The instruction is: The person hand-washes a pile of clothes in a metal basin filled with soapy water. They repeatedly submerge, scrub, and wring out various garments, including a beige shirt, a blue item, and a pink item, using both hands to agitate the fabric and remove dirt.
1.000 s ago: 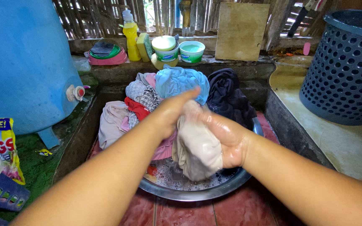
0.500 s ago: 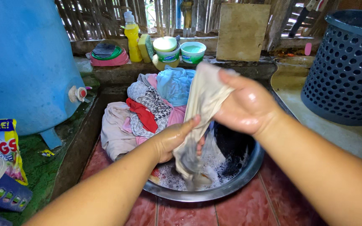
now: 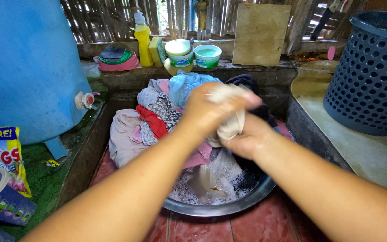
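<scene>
1. Outdoor wash spot with a slatted bamboo wall behind, a concrete ledge (image 3: 265,71) along the back and red tiles underfoot.
2. A metal basin (image 3: 229,207) sits on the tiles, full of suds and grey water.
3. Both hands are right over it: the left hand (image 3: 207,112) is wrapped tight over the top of a wet beige cloth (image 3: 231,125), the right hand (image 3: 245,141) is clenched on it from below, so the cloth is bunched between them, with its tail hanging into the suds.
4. A pile of laundry (image 3: 157,116) leans behind the basin.
5. Big blue water drum (image 3: 23,62) on the left, detergent packet (image 3: 5,157) beside it.
6. Dark perforated basket (image 3: 372,76) on the right counter, yellow bottle (image 3: 142,38) and tubs on the ledge.
</scene>
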